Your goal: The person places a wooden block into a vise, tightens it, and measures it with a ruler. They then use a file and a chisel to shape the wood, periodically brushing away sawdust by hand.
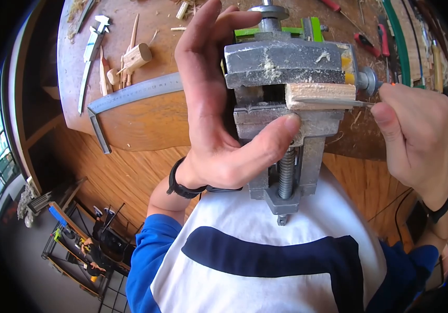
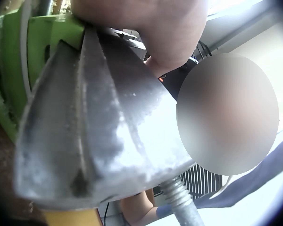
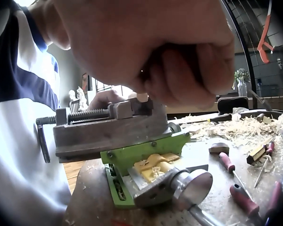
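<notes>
A pale wood block (image 1: 320,94) sits in the jaws of a grey metal vise (image 1: 286,62). My left hand (image 1: 219,104) lies along the vise's left side, thumb at the front jaw just below the wood and fingers extended toward the back. In the left wrist view the vise body (image 2: 104,132) fills the middle. My right hand (image 1: 417,130) grips a tool whose slim, tapered metal blade (image 1: 333,103) lies along the near face of the wood. Its handle is hidden in the curled fingers (image 3: 174,70). The right wrist view shows this hand above the vise.
A green vise base (image 3: 146,153) stands on the workbench (image 3: 94,188). To the left are a steel square (image 1: 135,94), calipers (image 1: 93,44) and a wooden mallet-like piece (image 1: 137,56). Red-handled tools (image 3: 243,200) and wood shavings (image 3: 245,129) lie on the far side.
</notes>
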